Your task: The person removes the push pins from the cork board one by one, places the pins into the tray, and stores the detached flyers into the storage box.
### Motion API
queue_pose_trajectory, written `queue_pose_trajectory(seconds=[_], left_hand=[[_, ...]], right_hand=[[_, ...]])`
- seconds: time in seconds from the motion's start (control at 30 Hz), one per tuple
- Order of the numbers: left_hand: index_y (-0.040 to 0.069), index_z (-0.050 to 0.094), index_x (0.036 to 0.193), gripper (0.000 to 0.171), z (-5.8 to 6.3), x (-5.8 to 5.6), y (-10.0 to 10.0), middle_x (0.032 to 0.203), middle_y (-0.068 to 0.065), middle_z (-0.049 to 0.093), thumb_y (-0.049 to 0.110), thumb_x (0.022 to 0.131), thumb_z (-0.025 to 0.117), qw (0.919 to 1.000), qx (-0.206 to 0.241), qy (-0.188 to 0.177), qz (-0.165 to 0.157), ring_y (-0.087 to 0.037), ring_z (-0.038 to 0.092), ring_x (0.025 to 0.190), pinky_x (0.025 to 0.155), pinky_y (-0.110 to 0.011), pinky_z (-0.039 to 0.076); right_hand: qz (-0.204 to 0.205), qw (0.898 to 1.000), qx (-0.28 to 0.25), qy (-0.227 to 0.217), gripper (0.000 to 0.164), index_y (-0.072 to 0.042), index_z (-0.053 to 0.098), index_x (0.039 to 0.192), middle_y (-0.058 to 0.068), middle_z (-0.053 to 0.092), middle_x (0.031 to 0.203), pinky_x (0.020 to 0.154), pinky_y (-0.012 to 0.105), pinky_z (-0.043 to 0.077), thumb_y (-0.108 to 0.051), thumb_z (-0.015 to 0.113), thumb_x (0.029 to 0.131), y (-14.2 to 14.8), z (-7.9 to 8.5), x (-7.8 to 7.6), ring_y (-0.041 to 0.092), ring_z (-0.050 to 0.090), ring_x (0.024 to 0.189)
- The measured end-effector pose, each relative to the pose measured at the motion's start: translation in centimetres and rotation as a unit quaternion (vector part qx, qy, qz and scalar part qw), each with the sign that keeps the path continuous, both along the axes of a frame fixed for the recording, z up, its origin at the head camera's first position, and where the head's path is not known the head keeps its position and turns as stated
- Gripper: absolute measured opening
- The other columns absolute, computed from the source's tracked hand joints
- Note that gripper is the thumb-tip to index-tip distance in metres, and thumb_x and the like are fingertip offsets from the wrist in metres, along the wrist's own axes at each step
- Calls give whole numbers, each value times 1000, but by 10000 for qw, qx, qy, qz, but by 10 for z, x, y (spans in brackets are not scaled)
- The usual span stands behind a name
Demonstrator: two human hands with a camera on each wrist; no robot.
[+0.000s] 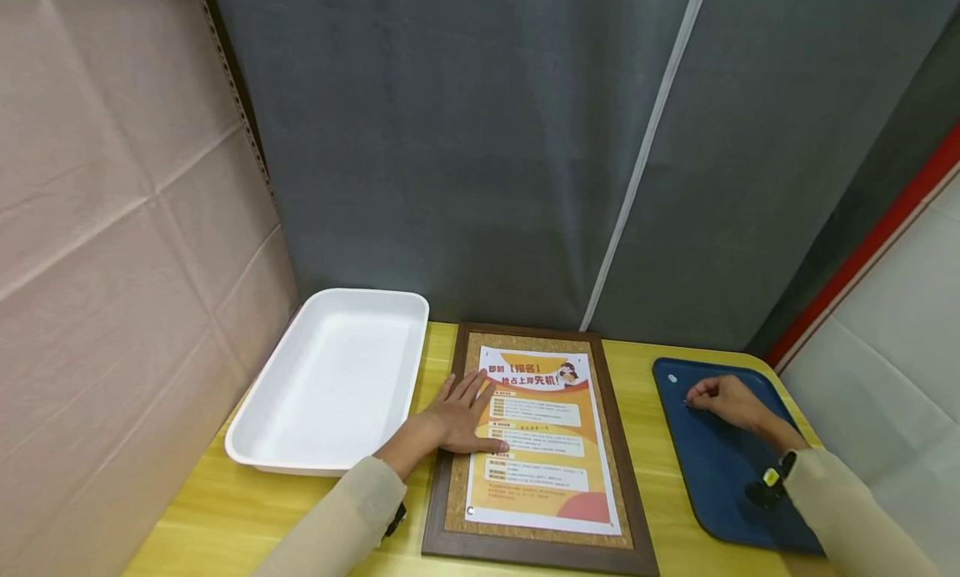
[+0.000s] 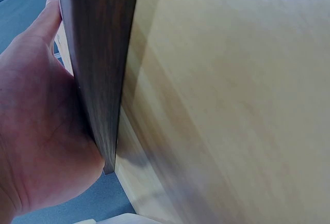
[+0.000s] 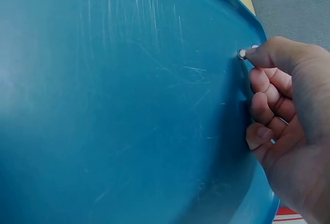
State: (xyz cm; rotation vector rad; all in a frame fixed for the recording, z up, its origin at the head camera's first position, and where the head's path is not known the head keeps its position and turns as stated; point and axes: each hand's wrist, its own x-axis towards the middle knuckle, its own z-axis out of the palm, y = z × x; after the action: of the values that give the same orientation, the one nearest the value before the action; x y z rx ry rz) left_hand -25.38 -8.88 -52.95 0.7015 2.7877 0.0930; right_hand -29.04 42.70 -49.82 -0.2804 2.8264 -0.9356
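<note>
My left hand [image 1: 461,417] lies with fingers spread over the left side of a printed orange-and-white poster [image 1: 536,477]. The poster lies on a cork board [image 1: 456,498] with a dark wooden frame [image 1: 630,469]; small marks show at its corners. In the left wrist view, the heel of the left hand [image 2: 44,115] is against the frame's edge [image 2: 98,59]. Over the far part of a blue tray [image 1: 723,485], my right hand [image 1: 727,402] pinches a small shiny round piece [image 3: 242,54] at its thumb tip. Its other fingers are curled. What exactly the piece is cannot be told.
A white rectangular tray [image 1: 330,385] stands left of the board. Another small white round thing [image 1: 672,378] lies near the blue tray's far left corner. All stand on a yellow wood-grain table [image 1: 202,510], with a grey partition [image 1: 465,160] behind and pale walls at both sides.
</note>
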Motion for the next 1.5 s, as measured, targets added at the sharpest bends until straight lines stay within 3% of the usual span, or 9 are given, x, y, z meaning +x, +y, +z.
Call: queue_pose_trajectory(seconds=[0.3, 0.57, 0.67, 0.9, 1.17, 1.5], left_hand=[[22, -3, 172, 121, -6, -4, -2, 178, -6, -13, 98, 86, 33, 9997, -145, 114, -129, -25, -12, 164, 131, -56, -7], [19, 2, 173, 119, -2, -2, -2, 179, -6, -10, 93, 88, 43, 10000, 58, -46, -52, -25, -12, 164, 130, -55, -9], [20, 0, 172, 119, -2, -2, -2, 178, -6, -11, 94, 88, 40, 10000, 14, -21, -61, -25, -12, 164, 130, -55, -9], [18, 3, 173, 117, 19, 11, 0, 179, -8, -7, 93, 90, 39, 10000, -20, -43, -13, -25, -7, 165, 131, -53, -5], [20, -1, 172, 124, -5, -2, -3, 178, -7, -11, 101, 83, 29, 9999, -51, 121, -110, -25, -10, 165, 131, -55, -7], [20, 0, 172, 121, -6, -2, -2, 179, -7, -11, 98, 85, 34, 9998, -71, 131, -123, -26, -8, 165, 131, -57, -5]], right_hand=[[-92, 9996, -201, 157, 16, 4, 75, 105, 9, 74, 96, 69, 23, 51, -11, 69, 103, 0, 2, 4, 15, 61, 81], [-85, 9980, -289, 549, 18, 3, 75, 108, 10, 74, 97, 69, 23, 51, -14, 71, 103, -3, 2, 7, 10, 60, 77], [-109, 9974, -332, 628, 20, 2, 75, 110, 11, 75, 99, 70, 22, 51, -16, 72, 102, -7, 3, 8, 9, 60, 77], [-48, 9958, -391, 829, 21, 0, 75, 109, 10, 75, 97, 69, 22, 52, -20, 74, 102, -17, 7, 11, 13, 64, 79], [116, 9940, -673, 855, 21, 3, 75, 111, 10, 75, 95, 65, 24, 52, -15, 75, 101, -36, 16, 14, 11, 63, 74], [525, 9920, -725, 893, 18, 1, 75, 111, 7, 74, 97, 72, 24, 57, -13, 74, 101, -49, 20, 16, 14, 68, 83]])
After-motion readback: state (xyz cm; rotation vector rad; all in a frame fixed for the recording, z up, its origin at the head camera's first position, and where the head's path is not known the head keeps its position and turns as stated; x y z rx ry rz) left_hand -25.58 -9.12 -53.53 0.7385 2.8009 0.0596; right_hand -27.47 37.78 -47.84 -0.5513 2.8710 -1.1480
